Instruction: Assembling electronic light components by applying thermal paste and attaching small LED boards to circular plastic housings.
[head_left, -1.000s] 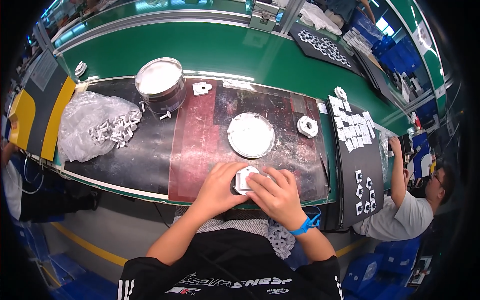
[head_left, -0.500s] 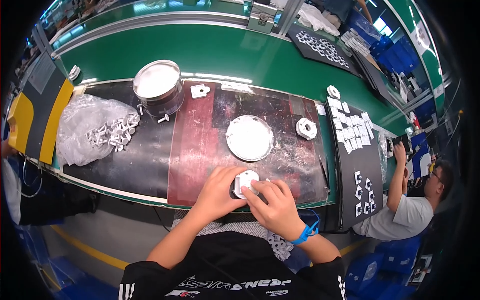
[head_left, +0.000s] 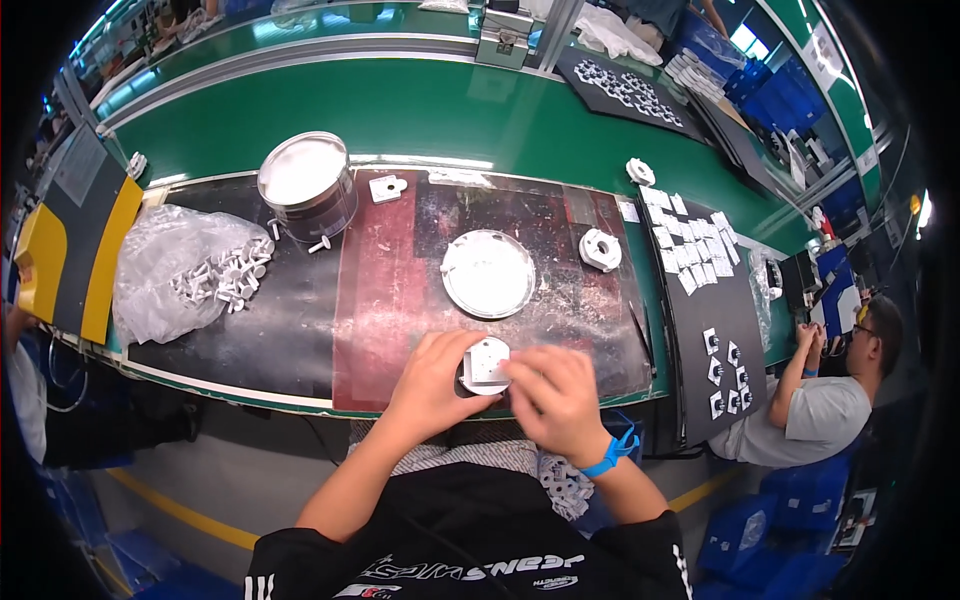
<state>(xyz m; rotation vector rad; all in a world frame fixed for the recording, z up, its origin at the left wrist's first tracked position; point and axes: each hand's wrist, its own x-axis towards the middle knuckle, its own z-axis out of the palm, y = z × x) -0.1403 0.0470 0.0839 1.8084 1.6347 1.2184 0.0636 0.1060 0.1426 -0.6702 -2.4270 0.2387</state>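
Note:
My left hand (head_left: 432, 378) is closed around a small white plastic part (head_left: 488, 362) at the table's front edge. The part has a flat square face with small holes and a rounded base. Just to the right, my right hand (head_left: 556, 400) has its fingers curled in a pinch, the tips at the part's right edge. Motion smears them slightly, and anything between them is hidden. Beyond the hands lies a round shallow dish (head_left: 488, 275) with a white inside. A white ring-shaped part (head_left: 600, 250) sits to the dish's right.
A clear plastic bag (head_left: 165, 270) with several white pins (head_left: 235, 275) lies left, near a tub (head_left: 310, 195). A flat white part (head_left: 387, 188) lies at the back. Black boards (head_left: 690, 370) with white pieces stand right, where a person (head_left: 840, 400) sits.
My right fingers have come off the top of the white part and curled at its right side, showing more of its face. My left hand keeps its hold. The co-worker's hands have come together.

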